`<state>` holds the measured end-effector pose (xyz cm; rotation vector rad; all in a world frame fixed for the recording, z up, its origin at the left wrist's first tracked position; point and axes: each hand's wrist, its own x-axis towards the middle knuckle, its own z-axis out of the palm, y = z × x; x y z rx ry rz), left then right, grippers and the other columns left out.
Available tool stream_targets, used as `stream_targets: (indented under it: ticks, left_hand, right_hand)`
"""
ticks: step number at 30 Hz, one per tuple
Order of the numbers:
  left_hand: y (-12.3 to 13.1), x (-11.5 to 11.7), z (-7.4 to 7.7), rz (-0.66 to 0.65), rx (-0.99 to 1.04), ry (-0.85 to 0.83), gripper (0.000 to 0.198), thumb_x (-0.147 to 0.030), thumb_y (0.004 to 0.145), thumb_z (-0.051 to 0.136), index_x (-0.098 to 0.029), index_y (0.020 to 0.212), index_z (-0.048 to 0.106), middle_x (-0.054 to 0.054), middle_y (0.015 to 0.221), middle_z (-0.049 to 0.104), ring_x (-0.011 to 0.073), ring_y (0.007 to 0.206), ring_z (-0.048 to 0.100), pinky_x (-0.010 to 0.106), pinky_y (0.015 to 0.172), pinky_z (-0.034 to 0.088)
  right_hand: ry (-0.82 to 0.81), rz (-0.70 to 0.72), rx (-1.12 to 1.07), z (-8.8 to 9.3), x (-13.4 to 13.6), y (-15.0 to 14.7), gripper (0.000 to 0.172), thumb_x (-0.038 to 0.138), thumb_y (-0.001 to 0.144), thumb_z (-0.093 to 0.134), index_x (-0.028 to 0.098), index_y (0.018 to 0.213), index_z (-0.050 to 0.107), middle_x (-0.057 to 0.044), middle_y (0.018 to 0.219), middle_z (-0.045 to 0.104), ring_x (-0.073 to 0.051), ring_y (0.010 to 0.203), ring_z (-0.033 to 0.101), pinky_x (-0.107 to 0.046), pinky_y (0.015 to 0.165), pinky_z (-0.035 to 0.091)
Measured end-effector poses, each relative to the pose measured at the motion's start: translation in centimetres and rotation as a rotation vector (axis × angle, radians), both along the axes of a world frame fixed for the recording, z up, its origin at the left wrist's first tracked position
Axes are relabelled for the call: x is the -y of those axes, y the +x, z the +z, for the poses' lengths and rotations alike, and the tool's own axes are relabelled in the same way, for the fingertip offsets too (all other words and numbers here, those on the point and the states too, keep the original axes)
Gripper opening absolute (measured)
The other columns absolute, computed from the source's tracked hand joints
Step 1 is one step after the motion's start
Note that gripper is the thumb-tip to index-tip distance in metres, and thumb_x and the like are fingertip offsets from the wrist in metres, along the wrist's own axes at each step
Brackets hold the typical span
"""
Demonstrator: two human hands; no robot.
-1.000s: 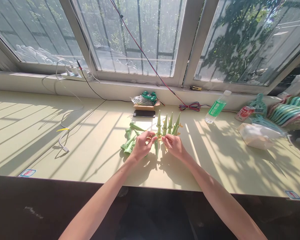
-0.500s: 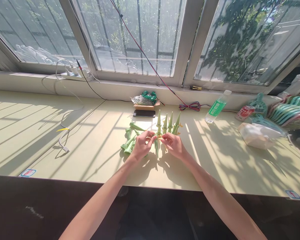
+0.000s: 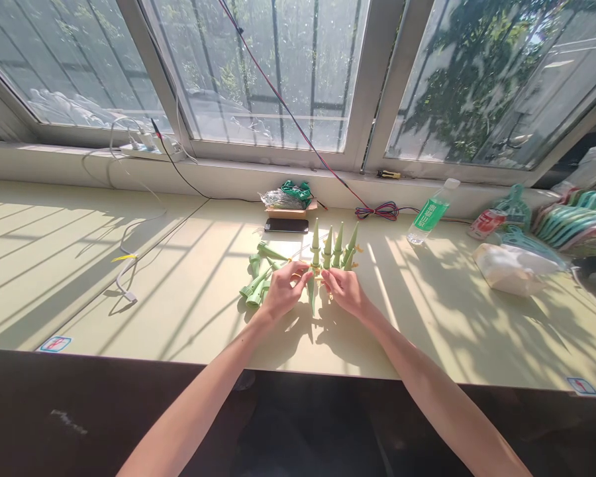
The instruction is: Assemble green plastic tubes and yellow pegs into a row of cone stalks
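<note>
My left hand (image 3: 284, 290) pinches a green plastic watering spike (image 3: 311, 296) whose tapered tip points toward me. Close beside it, the fingers of my right hand (image 3: 346, 291) are drawn together by the spike's small yellow fitting; what they hold is too small to make out. Just beyond my fingers, several similar green spikes (image 3: 338, 246) lie side by side with their points toward the window, some with yellow fittings. To the left of my left hand is a loose pile of green spikes (image 3: 252, 291), their wide ends showing.
Behind the spikes lie a black phone (image 3: 287, 226) and a small cardboard box (image 3: 291, 213) with plastic and green stuff. Right of them are coiled red-and-blue wires (image 3: 377, 211), a bottle (image 3: 430, 215), a can (image 3: 487, 224) and a white packet (image 3: 506, 270). A cable (image 3: 125, 281) lies left.
My right fingers have shifted slightly right, a little away from the spike. My left hand keeps its pinch with almost no movement.
</note>
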<state>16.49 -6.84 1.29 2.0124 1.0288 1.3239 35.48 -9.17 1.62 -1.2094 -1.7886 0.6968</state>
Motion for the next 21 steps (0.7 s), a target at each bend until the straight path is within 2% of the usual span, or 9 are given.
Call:
stream_targets:
  ticks: [4,6,8,10,15,18,21]
  left_hand:
    - [0.01,-0.01,0.29,0.05,0.038,-0.043,0.018,-0.035,0.091,0.063,-0.018,0.094,0.068,0.006,0.093,0.074,0.0169,0.072,0.073,0.029,0.067,0.064]
    - [0.01,0.0,0.34,0.055,0.046,-0.047,0.018,-0.035,0.091,0.063,-0.018,0.094,0.068,0.006,0.093,0.075,0.0174,0.074,0.073,0.029,0.068,0.064]
    - [0.01,0.05,0.32,0.056,0.04,-0.038,0.018,-0.034,0.09,0.063,-0.018,0.094,0.069,0.007,0.095,0.075,0.0179,0.077,0.073,0.03,0.069,0.064]
    - [0.0,0.13,0.27,0.051,0.024,-0.027,0.017,-0.034,0.091,0.063,-0.018,0.094,0.069,0.007,0.096,0.075,0.0187,0.079,0.074,0.031,0.07,0.064]
    - [-0.01,0.27,0.19,0.009,-0.008,0.01,0.016,-0.033,0.091,0.063,-0.018,0.096,0.068,0.006,0.094,0.075,0.0196,0.08,0.074,0.032,0.071,0.064]
    - [0.04,0.24,0.21,0.009,-0.02,0.019,0.016,-0.032,0.091,0.063,-0.018,0.096,0.069,0.006,0.094,0.075,0.0198,0.081,0.074,0.032,0.072,0.064]
    - [0.09,0.19,0.26,0.024,-0.008,-0.004,0.016,-0.033,0.091,0.063,-0.019,0.095,0.069,0.007,0.094,0.075,0.0192,0.078,0.074,0.032,0.07,0.064]
  right_hand:
    - [0.041,0.043,-0.049,0.23,-0.08,0.17,0.029,0.047,0.092,0.056,0.019,0.095,0.062,-0.003,0.078,0.066,-0.012,0.055,0.054,-0.024,0.053,0.039]
    - [0.035,0.07,-0.073,0.18,-0.17,0.23,0.024,0.043,0.091,0.057,0.019,0.095,0.061,-0.004,0.084,0.068,-0.012,0.059,0.057,-0.024,0.054,0.041]
    - [0.025,0.077,-0.072,0.06,-0.22,0.27,0.023,0.042,0.091,0.057,0.02,0.09,0.06,-0.003,0.08,0.066,-0.013,0.06,0.057,-0.025,0.055,0.041]
    - [0.023,0.073,-0.045,-0.04,-0.18,0.27,0.026,0.044,0.093,0.055,0.02,0.084,0.059,-0.001,0.069,0.062,-0.013,0.058,0.054,-0.025,0.054,0.039]
    - [-0.009,0.069,0.007,-0.24,-0.02,0.12,0.05,0.052,0.099,0.042,0.02,0.062,0.05,0.0,0.052,0.05,-0.012,0.047,0.044,-0.027,0.05,0.032]
    - [-0.029,0.059,0.024,-0.43,-0.1,-0.01,0.058,0.058,0.1,0.037,0.019,0.059,0.051,0.0,0.049,0.048,-0.012,0.044,0.044,-0.027,0.049,0.032]
    - [-0.037,0.032,-0.003,-0.41,-0.16,-0.05,0.057,0.057,0.1,0.035,0.019,0.062,0.054,-0.001,0.051,0.052,-0.012,0.046,0.048,-0.026,0.05,0.035]
